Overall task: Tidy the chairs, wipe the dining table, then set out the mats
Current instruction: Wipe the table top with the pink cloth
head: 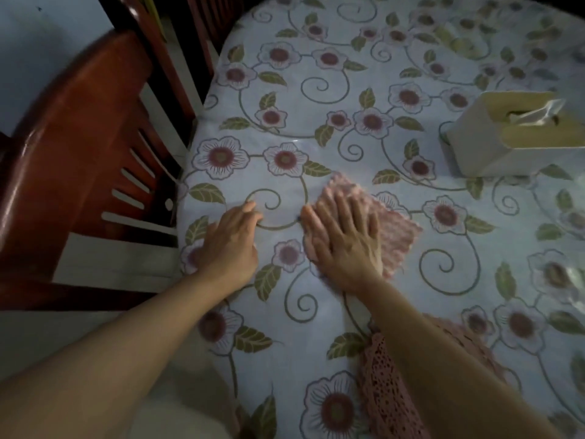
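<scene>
The dining table [364, 90] wears a pale blue cloth printed with flowers and leaves. A pink wiping cloth [400, 231] lies flat on it near the left edge. My right hand [343, 239] presses down on that cloth with straight, spread fingers. My left hand [229, 243] rests flat on the tablecloth just left of it, fingers relaxed, holding nothing. A red-brown wooden chair [72, 144] stands against the table's left edge. A pink lace mat [389, 394] lies at the near edge, partly under my right forearm.
A cream tissue box [493, 144] with a tissue sticking out stands on the right side of the table. A second dark wooden chair back [202, 23] is at the top left. Light floor tiles show under the chairs.
</scene>
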Tool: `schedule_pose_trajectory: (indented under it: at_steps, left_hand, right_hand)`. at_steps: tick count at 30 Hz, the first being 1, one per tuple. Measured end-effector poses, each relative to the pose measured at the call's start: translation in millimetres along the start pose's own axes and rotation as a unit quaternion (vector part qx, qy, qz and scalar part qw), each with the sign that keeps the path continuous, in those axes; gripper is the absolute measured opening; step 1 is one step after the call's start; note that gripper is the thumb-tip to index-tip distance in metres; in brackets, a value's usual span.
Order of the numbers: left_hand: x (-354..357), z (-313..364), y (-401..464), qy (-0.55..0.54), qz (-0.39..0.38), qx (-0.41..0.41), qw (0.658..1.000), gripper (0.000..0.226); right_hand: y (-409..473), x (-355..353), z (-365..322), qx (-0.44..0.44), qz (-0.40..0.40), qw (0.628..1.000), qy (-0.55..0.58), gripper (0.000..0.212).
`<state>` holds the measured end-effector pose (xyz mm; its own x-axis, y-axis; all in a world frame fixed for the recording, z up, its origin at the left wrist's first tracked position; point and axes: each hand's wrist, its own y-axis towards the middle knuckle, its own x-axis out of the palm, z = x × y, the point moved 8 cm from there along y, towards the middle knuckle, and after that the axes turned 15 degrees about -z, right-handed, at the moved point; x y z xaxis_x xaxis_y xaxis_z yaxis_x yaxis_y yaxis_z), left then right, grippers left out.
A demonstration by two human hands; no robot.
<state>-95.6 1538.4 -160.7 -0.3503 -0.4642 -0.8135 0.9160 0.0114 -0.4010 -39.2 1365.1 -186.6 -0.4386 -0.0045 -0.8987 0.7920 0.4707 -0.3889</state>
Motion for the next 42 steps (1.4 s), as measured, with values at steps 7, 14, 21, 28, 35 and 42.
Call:
schedule_pose_trajectory:
  at_steps: [7,14,21,28,35,42]
  left_hand:
    - [7.5,12.9,-32.9,0.033,-0.028,-0.038,0.998,0.044]
    - [16.4,6.8,-68.2,0.028,-0.043,-0.037,0.998,0.038]
    - [30.8,-4.2,-75.2,0.045,-0.072,-0.026,0.996,0.055]
    - [28.6,-12.2,-83.9,0.071,-0.101,0.025,0.992,0.050]
    - [10.6,-23.9,-70.4,0.067,-0.098,0.048,0.992,0.041]
    - [-17.1,-21.7,-16.6,0.090,-0.093,0.031,0.991,0.029]
  right_hand:
    - [-34.1,22.0,-36.2,-0.065,-0.009,0.998,-0.003,0.067]
    - [-87.9,57.5,-92.9,-0.105,-0.032,0.994,-0.012,0.061]
    - [-164.9,90.3,-102.5,-0.162,-0.048,0.985,-0.037,0.064]
    - [-117.3,57.5,-66.1,0.137,0.003,0.987,0.085,0.068]
    - [-117.0,82.1,-159.5,-0.030,-0.010,0.999,-0.008,0.074]
    - [-65.2,49.4,-105.8,0.019,-0.030,0.998,0.048,0.069]
